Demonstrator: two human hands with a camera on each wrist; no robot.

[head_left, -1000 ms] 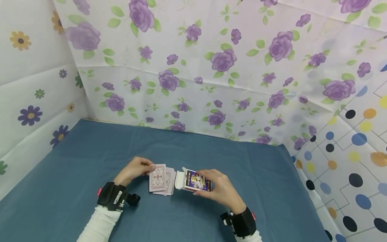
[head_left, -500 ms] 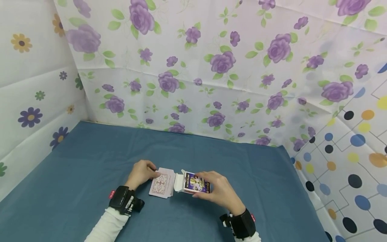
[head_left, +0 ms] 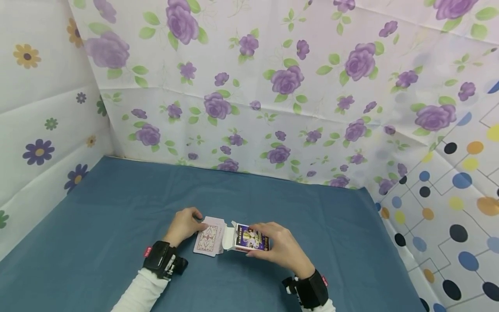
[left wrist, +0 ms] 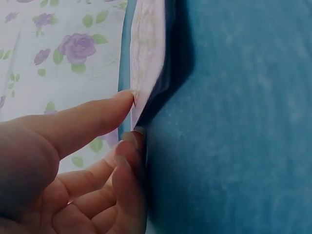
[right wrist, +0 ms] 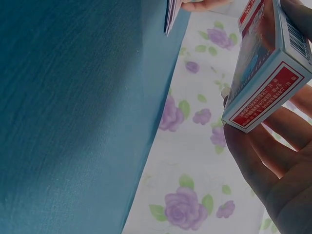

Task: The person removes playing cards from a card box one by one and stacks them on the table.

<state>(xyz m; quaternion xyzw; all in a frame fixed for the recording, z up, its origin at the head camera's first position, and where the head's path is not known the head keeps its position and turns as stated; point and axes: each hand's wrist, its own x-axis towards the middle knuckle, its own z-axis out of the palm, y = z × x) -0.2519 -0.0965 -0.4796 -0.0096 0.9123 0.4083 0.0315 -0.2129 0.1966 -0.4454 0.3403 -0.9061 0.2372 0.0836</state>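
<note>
My left hand (head_left: 184, 226) pinches the left edge of several playing cards (head_left: 208, 239), stacked with red-patterned backs up and edges slightly uneven. In the left wrist view, the thumb lies on the top card (left wrist: 148, 44), with fingertips beneath its edge. A purple and white card box (head_left: 249, 238) is in my right hand (head_left: 285, 249), thumb on one side and fingers on the other. Its white end flap stands open toward the cards and overlaps their right edge in the head view. The right wrist view shows the box's closed end with a red label (right wrist: 265, 94).
A blue cloth (head_left: 241, 190) covers the table. Behind it hangs a white curtain with purple flowers (head_left: 288, 80); a dotted sheet (head_left: 458, 232) hangs at right and a daisy-patterned sheet (head_left: 39, 149) at left.
The left hand has moved right and slightly down, bringing its upper cards over those beneath, so the stack looks more even. The right hand has shifted the box slightly left and down.
</note>
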